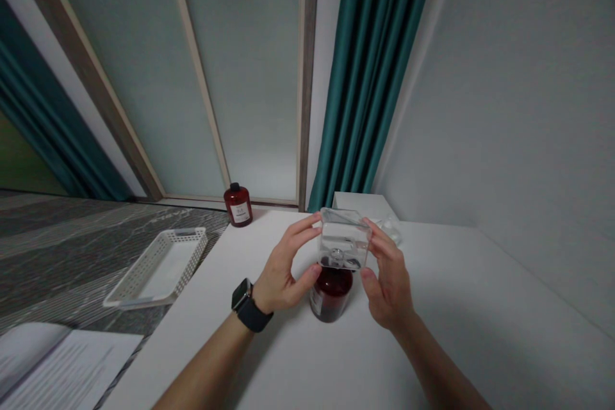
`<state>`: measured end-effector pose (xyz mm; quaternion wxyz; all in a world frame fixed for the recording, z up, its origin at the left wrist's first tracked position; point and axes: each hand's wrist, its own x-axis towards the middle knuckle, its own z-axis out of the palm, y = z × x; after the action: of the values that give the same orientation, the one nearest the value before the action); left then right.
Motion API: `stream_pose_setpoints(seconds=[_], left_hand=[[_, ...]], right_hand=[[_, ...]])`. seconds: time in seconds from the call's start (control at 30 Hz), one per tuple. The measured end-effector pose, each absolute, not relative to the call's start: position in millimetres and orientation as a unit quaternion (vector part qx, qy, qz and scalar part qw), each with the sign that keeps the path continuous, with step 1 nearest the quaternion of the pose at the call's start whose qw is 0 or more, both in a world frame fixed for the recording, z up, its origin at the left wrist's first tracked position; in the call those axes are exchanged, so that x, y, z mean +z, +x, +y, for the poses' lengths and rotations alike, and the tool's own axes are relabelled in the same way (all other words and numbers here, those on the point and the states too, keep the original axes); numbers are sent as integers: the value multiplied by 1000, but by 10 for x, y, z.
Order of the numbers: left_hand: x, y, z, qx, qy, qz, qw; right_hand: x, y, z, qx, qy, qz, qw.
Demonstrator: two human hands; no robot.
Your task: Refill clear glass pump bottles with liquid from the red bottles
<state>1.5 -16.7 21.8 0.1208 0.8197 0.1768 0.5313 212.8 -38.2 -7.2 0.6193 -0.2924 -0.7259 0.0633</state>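
Note:
Between my two hands is a clear plastic box [344,237], tilted so that one broad face turns toward me. My left hand [294,262], with a dark watch [250,305] on its wrist, grips the box's left side between thumb and fingers. On the opposite side my right hand [388,275] pinches the box the same way. A dark red bottle [330,298] with a pale label stands on the white table [298,359] right below the box, which hides its top. Small round shapes show through the plastic; I cannot tell whether they are inside it.
A second dark red bottle [239,206] with a black cap stands at the table's far left corner. At the back are a white box [365,205] and crumpled clear plastic [390,228]. Left of the table lie a white basket [166,269] and an open book [72,368].

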Motion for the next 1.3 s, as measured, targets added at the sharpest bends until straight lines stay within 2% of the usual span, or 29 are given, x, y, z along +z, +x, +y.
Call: stream_pose_setpoints(seconds=[0.37,0.93,1.3], left_hand=[[196,17,-149,528,817,189,137],[174,48,-136,521,809,218,167],[40,87,-12,506,767,278,280]], right_hand=[[-110,2112,-375,89,-341,-706,614],[-99,2072,-360,175,-309,-695,626],[-193,2122,-224,221,-390,-678,583]])
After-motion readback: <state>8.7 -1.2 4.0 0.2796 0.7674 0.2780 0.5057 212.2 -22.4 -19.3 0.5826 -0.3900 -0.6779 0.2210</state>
